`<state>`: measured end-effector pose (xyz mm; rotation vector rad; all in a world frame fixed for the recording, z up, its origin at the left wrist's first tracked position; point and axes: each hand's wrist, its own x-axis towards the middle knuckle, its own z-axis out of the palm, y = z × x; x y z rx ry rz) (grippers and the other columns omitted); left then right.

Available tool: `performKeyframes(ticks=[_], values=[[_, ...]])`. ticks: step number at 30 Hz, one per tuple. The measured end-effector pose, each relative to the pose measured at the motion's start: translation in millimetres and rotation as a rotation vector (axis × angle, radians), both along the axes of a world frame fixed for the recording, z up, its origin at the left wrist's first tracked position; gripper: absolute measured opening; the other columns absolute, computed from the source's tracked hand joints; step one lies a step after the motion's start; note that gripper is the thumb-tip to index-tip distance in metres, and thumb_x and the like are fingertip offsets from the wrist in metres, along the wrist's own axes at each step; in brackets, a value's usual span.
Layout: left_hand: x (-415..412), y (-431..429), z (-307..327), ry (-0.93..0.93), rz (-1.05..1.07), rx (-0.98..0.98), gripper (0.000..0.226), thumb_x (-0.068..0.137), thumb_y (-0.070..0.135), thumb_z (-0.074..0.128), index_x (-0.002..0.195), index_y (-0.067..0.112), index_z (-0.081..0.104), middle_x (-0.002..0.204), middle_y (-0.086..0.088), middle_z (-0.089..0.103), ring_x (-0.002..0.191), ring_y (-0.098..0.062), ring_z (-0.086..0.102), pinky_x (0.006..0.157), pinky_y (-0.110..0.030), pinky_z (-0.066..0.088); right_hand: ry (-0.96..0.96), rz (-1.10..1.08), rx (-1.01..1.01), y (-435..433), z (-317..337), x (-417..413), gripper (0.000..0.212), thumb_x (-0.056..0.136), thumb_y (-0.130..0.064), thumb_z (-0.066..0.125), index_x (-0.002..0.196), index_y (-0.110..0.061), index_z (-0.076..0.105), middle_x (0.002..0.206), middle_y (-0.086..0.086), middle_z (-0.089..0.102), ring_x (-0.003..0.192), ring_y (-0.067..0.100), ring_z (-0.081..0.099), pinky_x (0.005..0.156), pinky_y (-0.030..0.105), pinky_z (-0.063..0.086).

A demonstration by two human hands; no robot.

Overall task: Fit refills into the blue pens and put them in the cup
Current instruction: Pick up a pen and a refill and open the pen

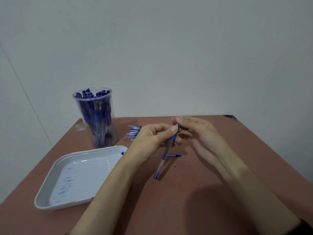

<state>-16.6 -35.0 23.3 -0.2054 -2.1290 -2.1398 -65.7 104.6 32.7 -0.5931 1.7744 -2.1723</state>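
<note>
Clear blue plastic pen (165, 156) clasped in left hand (152, 136); right hand (198, 131) grip pinched on tip; tip best screwed straight, barrel steadied.

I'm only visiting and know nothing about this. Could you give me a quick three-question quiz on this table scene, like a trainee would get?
1. True or false: the clear cup is empty.
2. Fill in: the white tray shows smears of ____ ink.
3. What does the left hand grip? A) the pen B) the cup C) the tray

Key: 1 false, the cup holds many blue pens. 2 blue. 3 A.
</note>
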Motion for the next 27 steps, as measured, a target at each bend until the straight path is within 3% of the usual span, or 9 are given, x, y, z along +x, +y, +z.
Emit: performKeyframes(ticks=[2,6,10,13,15,20,27], values=[[0,2,-1,0.000,0.000,-0.010,0.015,0.090,0.017,0.058,0.083,0.009,0.069,0.071,-0.003,0.070,0.071,-0.011,0.066,0.069,-0.018,0.051,0.025,-0.064,0.041,-2,-2,0,0.022,0.067,-0.031,0.073,0.064,-0.012,0.062,0.064,0.004,0.062,0.063,0.021,0.055,0.067,0.027,0.049],[0,1,0,-0.004,0.001,0.005,0.017,0.091,0.017,0.056,0.081,0.012,0.069,0.071,-0.003,0.069,0.068,-0.010,0.065,0.068,-0.018,0.049,-0.066,0.078,-0.043,0,1,2,0.025,0.072,-0.029,0.067,0.084,-0.009,0.073,0.079,0.008,0.064,0.064,0.019,0.054,0.060,0.027,0.050],[0,0,0,-0.002,0.006,-0.012,0.016,0.091,0.016,0.056,0.082,0.010,0.067,0.071,-0.003,0.070,0.067,-0.009,0.065,0.067,-0.017,0.049,-0.014,-0.034,0.027,0,-3,-2,0.022,0.067,-0.031,0.071,0.074,-0.010,0.072,0.073,0.007,0.068,0.072,0.024,0.058,0.065,0.028,0.049],[-1,-1,0,-0.009,0.006,-0.008,0.016,0.092,0.017,0.055,0.084,0.010,0.068,0.072,-0.003,0.070,0.068,-0.009,0.066,0.067,-0.017,0.049,-0.057,0.057,0.006,1,-2,-1,0.028,0.069,-0.033,0.069,0.086,-0.011,0.076,0.077,0.007,0.068,0.071,0.018,0.060,0.063,0.025,0.052],[-1,-1,0,-0.006,0.005,-0.008,0.016,0.093,0.016,0.054,0.085,0.010,0.067,0.072,-0.003,0.070,0.069,-0.009,0.066,0.067,-0.016,0.049,-0.075,0.070,-0.027,1,0,-1,0.022,0.071,-0.027,0.067,0.082,-0.011,0.078,0.076,0.006,0.069,0.070,0.017,0.060,0.064,0.024,0.053],[-2,1,-2,0.009,0.036,-0.008,0.012,0.091,0.011,0.058,0.085,0.007,0.067,0.068,-0.001,0.070,0.066,-0.006,0.066,0.062,-0.012,0.047,-0.062,-0.046,-0.062,-3,-1,-1,0.011,0.067,-0.022,0.070,0.065,-0.012,0.075,0.078,0.005,0.073,0.069,0.013,0.064,0.063,0.020,0.053],[-4,3,-5,0.005,0.107,-0.033,0.009,0.090,0.012,0.060,0.084,0.008,0.066,0.063,0.000,0.068,0.060,-0.008,0.064,0.062,-0.016,0.051,0.004,-0.203,-0.037,-10,-7,0,0.012,0.083,-0.016,0.069,0.073,-0.010,0.073,0.069,0.000,0.070,0.059,0.005,0.060,0.058,0.015,0.046]])
